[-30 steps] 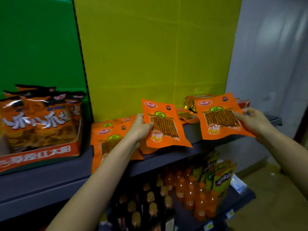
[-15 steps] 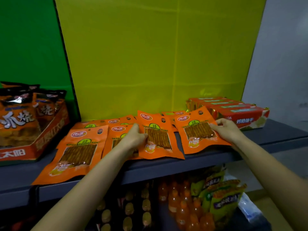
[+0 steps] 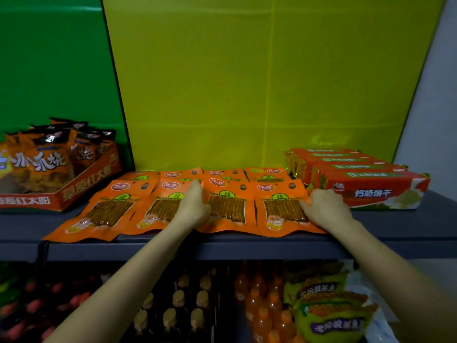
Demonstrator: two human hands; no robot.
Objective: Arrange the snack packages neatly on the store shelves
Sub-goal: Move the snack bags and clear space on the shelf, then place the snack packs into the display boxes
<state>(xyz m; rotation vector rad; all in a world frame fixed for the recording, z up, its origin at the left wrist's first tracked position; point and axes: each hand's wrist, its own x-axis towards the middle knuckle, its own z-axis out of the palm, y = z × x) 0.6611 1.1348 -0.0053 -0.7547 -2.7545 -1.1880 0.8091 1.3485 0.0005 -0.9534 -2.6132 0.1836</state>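
Head view, packets: four flat orange snack packets (image 3: 227, 206) lie face up in a front row on the dark shelf (image 3: 395, 226), with more tucked behind them; their lower edges reach the shelf lip.
Head view, left hand: the left hand (image 3: 194, 207) rests between the second and third packets, fingers (image 3: 196, 188) curled down on the foil, pressing, not lifting.
Head view, right hand: the right hand (image 3: 326, 210) sits on the rightmost packet (image 3: 279, 209), fingers bent over its right edge, seemingly pinching it.
Handling: likely light, thin, glossy film, floppy and slippery; best taken by a sealed edge or slid flat under the palm.
Writing: packet logos too blurred to read; the red biscuit box (image 3: 371, 191) reads 钙奶饼干; the display tray (image 3: 59, 194) shows 草原红太阳.
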